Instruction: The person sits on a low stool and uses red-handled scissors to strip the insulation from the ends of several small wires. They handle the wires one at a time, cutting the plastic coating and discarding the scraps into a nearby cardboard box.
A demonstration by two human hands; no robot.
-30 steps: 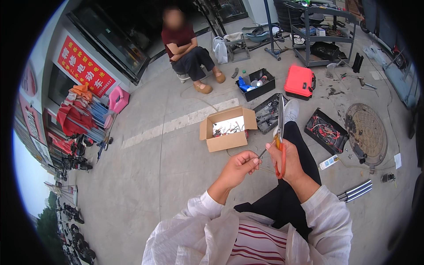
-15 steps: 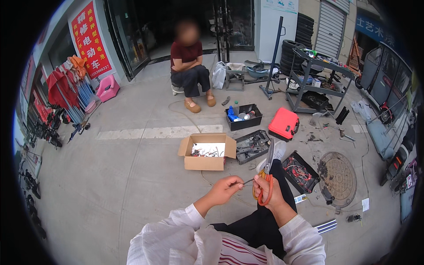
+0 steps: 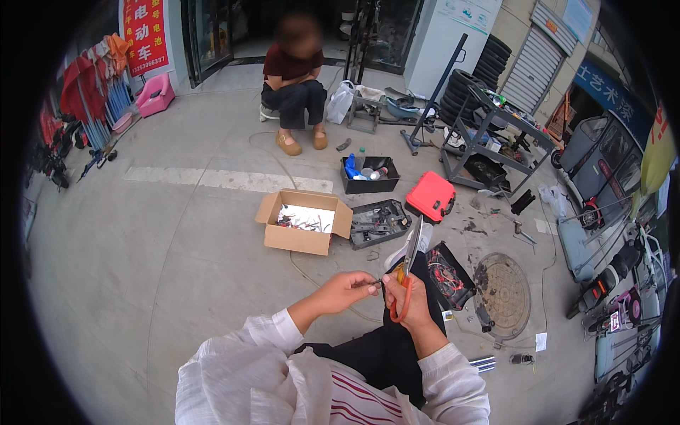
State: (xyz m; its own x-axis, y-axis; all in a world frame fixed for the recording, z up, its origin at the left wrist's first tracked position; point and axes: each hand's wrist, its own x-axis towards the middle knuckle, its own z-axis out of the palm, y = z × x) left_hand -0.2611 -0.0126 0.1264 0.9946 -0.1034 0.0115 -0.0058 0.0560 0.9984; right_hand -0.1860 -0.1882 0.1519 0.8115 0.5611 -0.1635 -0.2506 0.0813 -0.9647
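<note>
Grey concrete paving (image 3: 212, 262) fills most of the frame, running up to an open doorway at the top centre, where a seated person (image 3: 296, 81) in a dark red top sits with folded arms. Upper right, a grey wheeled cart (image 3: 496, 117) stands before stacked black tires (image 3: 489, 64).

Both of the wearer's hands meet just below the centre of the frame. At the left of the pair, the left hand (image 3: 343, 292) has its thumb and fingertips pinched narrow on a dark thin piece (image 3: 378, 282), which shows as a short stub in the gap between the two hands and points toward the right thumb. Whether the right thumb also presses on its far end cannot be told. The right hand (image 3: 413, 301) is curled around the orange handles of a pair of scissors (image 3: 414, 244); the blades point up the frame, above the knuckles, and the dark thin piece lies to the left of the handles.

Beyond the hands, an open cardboard box (image 3: 297, 242) sits up and to the left, with a black tray (image 3: 382, 239) of dark parts beside it. Farther up the frame is a red case (image 3: 430, 195). Right of the scissors, a black bin (image 3: 464, 297) contains tangled red wires.
</note>
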